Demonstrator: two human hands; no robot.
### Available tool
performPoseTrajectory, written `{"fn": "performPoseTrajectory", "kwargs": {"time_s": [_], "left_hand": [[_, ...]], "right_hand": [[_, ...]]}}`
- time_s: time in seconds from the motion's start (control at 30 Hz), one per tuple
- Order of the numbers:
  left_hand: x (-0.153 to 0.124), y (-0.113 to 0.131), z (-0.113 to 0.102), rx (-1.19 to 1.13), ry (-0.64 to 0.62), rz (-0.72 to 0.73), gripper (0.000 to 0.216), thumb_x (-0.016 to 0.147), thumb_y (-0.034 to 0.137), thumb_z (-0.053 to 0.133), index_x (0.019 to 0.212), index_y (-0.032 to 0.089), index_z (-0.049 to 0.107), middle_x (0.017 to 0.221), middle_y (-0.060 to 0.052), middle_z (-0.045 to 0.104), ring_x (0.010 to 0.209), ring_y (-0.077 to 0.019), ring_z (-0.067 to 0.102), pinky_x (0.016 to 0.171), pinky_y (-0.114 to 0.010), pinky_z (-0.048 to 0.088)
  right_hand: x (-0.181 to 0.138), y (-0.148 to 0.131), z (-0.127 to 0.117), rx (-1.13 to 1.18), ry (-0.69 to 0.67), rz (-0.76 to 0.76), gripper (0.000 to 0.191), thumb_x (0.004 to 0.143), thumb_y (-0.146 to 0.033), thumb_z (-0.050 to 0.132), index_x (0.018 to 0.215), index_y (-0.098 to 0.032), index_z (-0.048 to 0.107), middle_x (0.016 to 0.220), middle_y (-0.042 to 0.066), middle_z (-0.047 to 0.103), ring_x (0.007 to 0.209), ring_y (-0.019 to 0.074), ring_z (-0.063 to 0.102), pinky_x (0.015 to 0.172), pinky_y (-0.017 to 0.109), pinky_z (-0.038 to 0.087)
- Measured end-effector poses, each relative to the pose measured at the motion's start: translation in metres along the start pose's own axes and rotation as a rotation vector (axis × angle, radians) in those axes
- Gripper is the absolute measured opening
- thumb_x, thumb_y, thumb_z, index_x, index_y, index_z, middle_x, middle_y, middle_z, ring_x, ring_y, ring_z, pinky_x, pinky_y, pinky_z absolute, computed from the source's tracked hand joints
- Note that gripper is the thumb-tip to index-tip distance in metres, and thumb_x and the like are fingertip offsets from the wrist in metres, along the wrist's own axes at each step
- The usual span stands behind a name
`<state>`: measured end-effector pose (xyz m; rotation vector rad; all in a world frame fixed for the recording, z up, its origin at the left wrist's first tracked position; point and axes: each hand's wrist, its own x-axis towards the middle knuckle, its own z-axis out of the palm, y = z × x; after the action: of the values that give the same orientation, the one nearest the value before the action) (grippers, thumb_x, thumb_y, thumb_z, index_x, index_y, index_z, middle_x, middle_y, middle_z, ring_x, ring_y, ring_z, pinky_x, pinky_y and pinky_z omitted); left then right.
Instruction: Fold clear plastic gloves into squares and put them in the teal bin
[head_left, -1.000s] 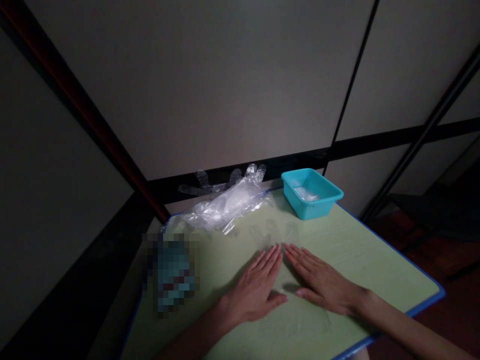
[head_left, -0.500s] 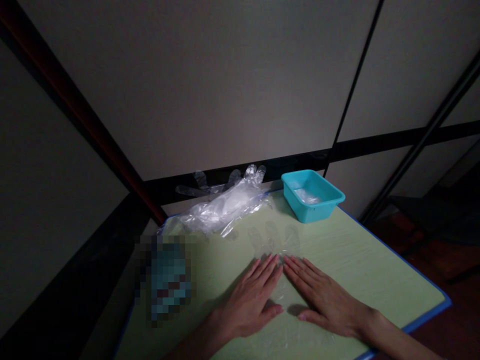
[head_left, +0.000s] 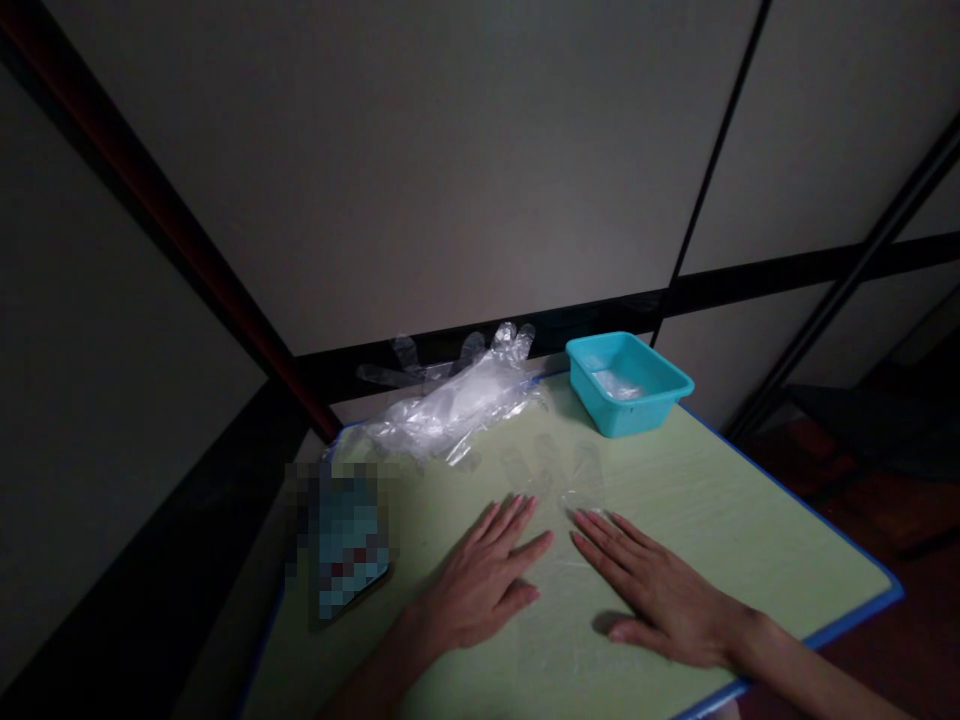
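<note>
A single clear plastic glove lies flat on the green table, its fingers pointing away from me. My left hand rests palm down on the glove's left part, fingers stretched out and together. My right hand lies flat on its right part, fingers also straight. Neither hand grips anything.
A heap of clear plastic gloves sits at the table's far left edge. A teal plastic tub with something clear inside stands at the far right corner. A blurred blue object lies at the left edge. Walls stand close behind.
My hands have slid apart, the left one moving left and the right one slightly toward me, leaving a gap over the glove between them.
</note>
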<state>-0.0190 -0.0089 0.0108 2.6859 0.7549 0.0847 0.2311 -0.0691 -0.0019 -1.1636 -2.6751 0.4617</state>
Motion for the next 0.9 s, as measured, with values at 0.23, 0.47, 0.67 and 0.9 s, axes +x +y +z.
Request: {"fn": "performPoseTrajectory", "kwargs": {"time_s": [0.23,0.47,0.67,0.9], "left_hand": [[0.022,-0.025,-0.006,-1.107,0.239,0.034,0.061,0.087,0.051,0.015,0.124,0.011,0.042,0.13,-0.011,0.04,0.122,-0.0259,0.032,0.102,-0.039,0.019],[0.068,-0.041,0.005,-1.736,0.01,0.016,0.067,0.085,0.056,0.02,0.103,0.005,0.059,0.103,-0.018,0.061,0.096,-0.0268,0.057,0.088,-0.04,0.035],[0.069,-0.047,0.021,-1.767,0.011,-0.024,0.06,0.085,0.055,0.026,0.11,0.008,0.054,0.106,-0.018,0.059,0.097,-0.0261,0.055,0.088,-0.042,0.033],[0.068,-0.044,0.024,-1.71,0.027,0.025,0.061,0.082,0.057,0.033,0.109,0.007,0.055,0.107,-0.018,0.058,0.099,-0.0266,0.054,0.089,-0.041,0.033]], "right_hand": [[0.01,0.011,-0.025,0.689,0.249,0.094,0.051,0.088,-0.047,0.027,0.128,-0.017,0.03,0.114,0.013,0.053,0.104,0.0217,0.048,0.089,0.041,0.035],[0.067,0.031,-0.014,1.331,0.302,0.063,0.054,0.078,-0.066,0.024,0.067,-0.017,0.045,0.046,-0.003,0.048,0.037,0.0078,0.036,0.046,0.024,0.039],[0.07,0.035,0.007,1.35,0.256,0.101,0.048,0.081,-0.059,0.032,0.06,-0.018,0.043,0.042,-0.008,0.036,0.04,0.0071,0.029,0.069,0.033,0.044],[0.069,0.035,0.009,1.379,0.282,0.094,0.047,0.08,-0.059,0.033,0.06,-0.018,0.043,0.043,-0.008,0.037,0.04,0.0072,0.029,0.068,0.033,0.044]]}}
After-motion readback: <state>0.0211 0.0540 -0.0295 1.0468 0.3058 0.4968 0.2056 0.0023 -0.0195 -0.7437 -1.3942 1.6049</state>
